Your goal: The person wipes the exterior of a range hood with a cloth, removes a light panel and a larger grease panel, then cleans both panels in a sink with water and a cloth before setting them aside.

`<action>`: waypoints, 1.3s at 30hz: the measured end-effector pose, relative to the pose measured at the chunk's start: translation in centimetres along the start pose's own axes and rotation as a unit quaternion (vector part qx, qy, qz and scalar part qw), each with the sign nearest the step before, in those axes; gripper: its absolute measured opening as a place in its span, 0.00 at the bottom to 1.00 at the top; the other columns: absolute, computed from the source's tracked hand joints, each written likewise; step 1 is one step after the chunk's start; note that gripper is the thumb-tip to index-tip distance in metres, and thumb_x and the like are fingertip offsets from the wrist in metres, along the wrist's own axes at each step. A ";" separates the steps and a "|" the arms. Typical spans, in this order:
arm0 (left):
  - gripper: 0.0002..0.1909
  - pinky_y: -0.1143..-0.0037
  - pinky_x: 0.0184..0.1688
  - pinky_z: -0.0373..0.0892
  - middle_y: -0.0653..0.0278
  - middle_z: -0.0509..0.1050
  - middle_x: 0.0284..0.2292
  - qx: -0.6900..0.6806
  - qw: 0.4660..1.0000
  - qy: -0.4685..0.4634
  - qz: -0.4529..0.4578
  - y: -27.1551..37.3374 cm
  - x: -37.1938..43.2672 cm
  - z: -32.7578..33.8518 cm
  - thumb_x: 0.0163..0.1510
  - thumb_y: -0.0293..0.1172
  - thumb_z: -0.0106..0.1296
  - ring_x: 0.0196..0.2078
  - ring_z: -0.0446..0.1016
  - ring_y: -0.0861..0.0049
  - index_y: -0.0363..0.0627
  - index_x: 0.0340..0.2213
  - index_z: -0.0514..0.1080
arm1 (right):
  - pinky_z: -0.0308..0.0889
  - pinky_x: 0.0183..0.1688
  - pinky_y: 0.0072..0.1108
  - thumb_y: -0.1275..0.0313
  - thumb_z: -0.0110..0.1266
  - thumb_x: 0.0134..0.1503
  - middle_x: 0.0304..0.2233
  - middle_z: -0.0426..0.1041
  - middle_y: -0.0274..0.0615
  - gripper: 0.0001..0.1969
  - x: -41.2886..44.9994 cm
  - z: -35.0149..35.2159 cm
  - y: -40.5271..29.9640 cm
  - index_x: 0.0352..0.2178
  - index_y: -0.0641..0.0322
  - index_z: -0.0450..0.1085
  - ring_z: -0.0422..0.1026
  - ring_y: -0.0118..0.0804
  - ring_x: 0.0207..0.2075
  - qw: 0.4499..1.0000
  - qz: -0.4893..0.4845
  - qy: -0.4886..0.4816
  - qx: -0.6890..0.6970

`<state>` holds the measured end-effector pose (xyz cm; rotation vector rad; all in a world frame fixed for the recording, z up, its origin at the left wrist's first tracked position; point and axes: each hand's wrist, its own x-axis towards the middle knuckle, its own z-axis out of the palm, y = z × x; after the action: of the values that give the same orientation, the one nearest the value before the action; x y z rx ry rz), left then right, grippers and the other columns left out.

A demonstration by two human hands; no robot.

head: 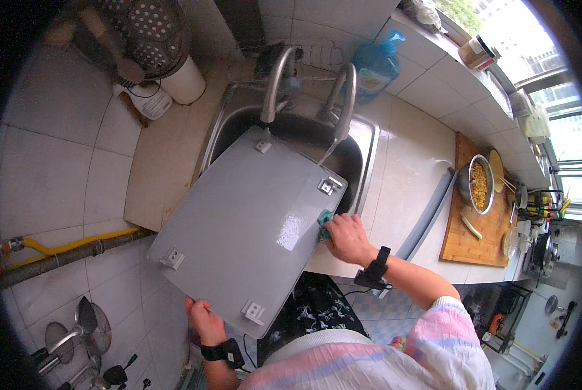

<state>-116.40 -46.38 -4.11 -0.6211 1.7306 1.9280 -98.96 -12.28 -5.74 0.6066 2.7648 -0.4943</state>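
A large frosted glass panel (232,209) lies tilted with its far end over the stainless steel sink (369,146) and its near end towards me. Metal clips sit near its corners, among them a right-hand far clip (329,185). My left hand (206,319) grips the panel's near edge; some fingers are hidden beneath. In my right hand (347,238) is a green cloth or scrub pad (325,223), pressed against the panel's right edge. From the right faucet (347,102) a stream of water runs down near the panel's far right edge. The left faucet (277,83) arches over its far corner.
A blue pump bottle (375,68) stands behind the sink. To the right, a grey strip (427,214) lies on the counter (398,161), beside a wooden cutting board (452,243) bearing a metal bowl (466,185). A yellow gas pipe (86,243) runs along the left wall.
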 end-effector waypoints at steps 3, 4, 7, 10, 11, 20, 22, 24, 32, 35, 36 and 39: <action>0.27 0.75 0.43 0.64 0.63 0.67 0.36 -0.022 0.999 -0.008 -0.025 1.3 -0.8 1.6 0.30 0.16 0.34 0.39 0.66 0.70 0.37 0.38 0.65 | 0.56 0.42 0.31 0.66 0.54 0.43 0.31 0.68 0.40 0.13 1.1 -1.0 1.3 0.31 0.59 0.70 0.65 0.39 0.38 0.998 -0.025 -0.006 -0.051; 0.27 0.75 0.43 0.64 0.63 0.67 0.36 -0.021 0.999 -0.010 -0.024 1.1 -0.6 1.3 0.30 0.16 0.34 0.39 0.66 0.70 0.37 0.38 0.65 | 0.55 0.41 0.29 0.67 0.52 0.43 0.31 0.68 0.39 0.10 1.9 -0.5 2.6 0.29 0.57 0.71 0.64 0.37 0.37 0.995 -0.023 0.018 -0.098; 0.24 0.74 0.43 0.65 0.63 0.67 0.36 0.022 1.000 -0.006 -0.002 0.5 0.1 0.6 0.30 0.15 0.34 0.38 0.66 0.71 0.38 0.35 0.65 | 0.54 0.40 0.27 0.67 0.48 0.45 0.27 0.67 0.37 0.07 4.6 0.7 7.5 0.24 0.55 0.72 0.63 0.36 0.37 0.976 -0.002 0.052 -0.212; 0.22 0.74 0.43 0.64 0.63 0.67 0.36 -0.011 1.000 0.003 -0.018 0.5 -0.2 0.4 0.30 0.15 0.35 0.38 0.66 0.70 0.38 0.33 0.64 | 0.54 0.40 0.27 0.67 0.49 0.44 0.27 0.67 0.38 0.07 6.7 0.9 8.5 0.24 0.55 0.72 0.62 0.37 0.37 0.971 0.035 0.046 -0.230; 0.22 0.75 0.43 0.64 0.63 0.67 0.36 -0.015 1.000 -0.002 -0.012 -0.3 0.3 -0.6 0.30 0.15 0.34 0.39 0.66 0.70 0.38 0.33 0.65 | 0.54 0.40 0.27 0.67 0.49 0.44 0.27 0.67 0.38 0.07 6.8 1.0 8.5 0.24 0.55 0.72 0.62 0.37 0.37 0.972 0.033 0.045 -0.229; 0.24 0.77 0.43 0.63 0.65 0.67 0.36 -0.018 1.000 0.019 -0.010 -0.6 -0.1 0.7 0.32 0.16 0.34 0.39 0.65 0.72 0.37 0.37 0.66 | 0.59 0.38 0.31 0.69 0.52 0.40 0.32 0.67 0.45 0.14 2.9 2.6 2.6 0.30 0.64 0.68 0.64 0.43 0.38 0.988 0.106 0.074 -0.090; 0.24 0.78 0.43 0.63 0.65 0.66 0.35 -0.010 1.000 0.018 -0.012 -0.2 -0.3 1.8 0.32 0.16 0.34 0.39 0.65 0.73 0.37 0.36 0.66 | 0.59 0.38 0.32 0.70 0.53 0.39 0.32 0.66 0.46 0.15 1.5 2.4 0.7 0.31 0.66 0.67 0.64 0.45 0.38 0.989 0.103 0.094 -0.052; 0.22 0.78 0.42 0.63 0.65 0.66 0.34 -0.055 0.998 -0.018 -0.025 0.1 -0.6 3.1 0.32 0.16 0.33 0.37 0.65 0.73 0.38 0.34 0.65 | 0.59 0.38 0.34 0.70 0.55 0.38 0.32 0.66 0.48 0.17 0.5 2.0 -0.8 0.32 0.67 0.66 0.63 0.48 0.38 0.994 0.075 0.084 0.001; 0.20 0.78 0.38 0.65 0.65 0.67 0.31 -0.062 0.996 -0.008 -0.062 -1.0 -0.4 3.5 0.31 0.14 0.35 0.34 0.66 0.74 0.37 0.31 0.65 | 0.59 0.38 0.34 0.76 0.55 0.38 0.31 0.64 0.48 0.20 -1.7 0.1 -7.9 0.38 0.63 0.66 0.62 0.49 0.35 0.968 -0.091 0.054 0.225; 0.21 0.79 0.37 0.65 0.65 0.67 0.31 -0.046 0.995 -0.052 -0.069 -2.0 -0.5 2.9 0.31 0.13 0.35 0.34 0.67 0.75 0.36 0.32 0.65 | 0.60 0.39 0.32 0.76 0.55 0.38 0.33 0.63 0.47 0.23 0.2 0.2 -10.7 0.42 0.59 0.67 0.62 0.48 0.36 0.948 -0.181 0.044 0.259; 0.21 0.80 0.37 0.65 0.66 0.67 0.31 -0.041 0.994 -0.077 -0.069 -2.4 -0.9 3.1 0.31 0.13 0.35 0.33 0.67 0.76 0.36 0.33 0.66 | 0.60 0.39 0.32 0.77 0.54 0.39 0.35 0.63 0.46 0.25 0.6 0.1 -11.2 0.44 0.55 0.67 0.62 0.47 0.37 0.943 -0.210 0.035 0.254; 0.22 0.81 0.36 0.65 0.66 0.67 0.30 -0.047 0.995 -0.054 -0.063 -2.7 -1.2 3.2 0.31 0.12 0.35 0.33 0.67 0.76 0.35 0.33 0.66 | 0.60 0.47 0.32 0.79 0.53 0.40 0.44 0.63 0.48 0.30 3.9 0.6 -8.9 0.49 0.47 0.65 0.61 0.47 0.42 0.949 -0.245 0.046 0.195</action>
<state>-113.85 -42.99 -5.16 -0.6319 1.5060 1.9270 -106.22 -18.70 -5.18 -0.0031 2.9166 -1.1633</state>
